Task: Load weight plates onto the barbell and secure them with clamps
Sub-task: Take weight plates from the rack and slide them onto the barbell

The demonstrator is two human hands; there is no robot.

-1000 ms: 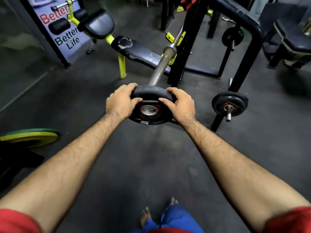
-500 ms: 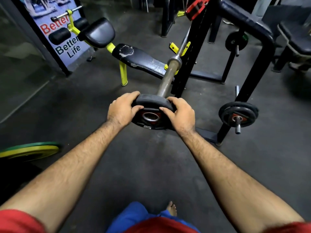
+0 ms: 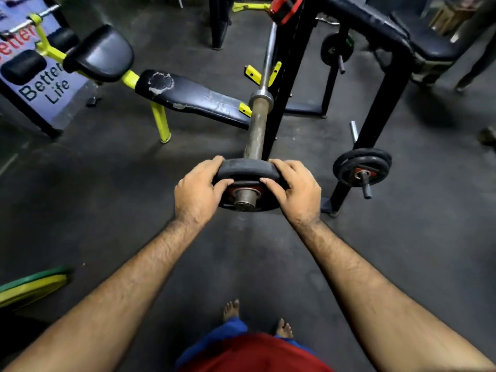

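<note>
Black and round, the plate (image 3: pixel 248 173) sits on the near end of the bar (image 3: pixel 257 127). The bar's tip pokes out through the plate's hole. The plate is far from the bar's collar, so I think it needs a push along the bar. No clamp is on the bar near the plate, so that job is left. More plates (image 3: pixel 362 167) hang on a peg to the right of the bar. The left hand (image 3: pixel 198 193) and right hand (image 3: pixel 296 190) grip the plate's two sides, thumbs on its face. Both arms reach out straight.
</note>
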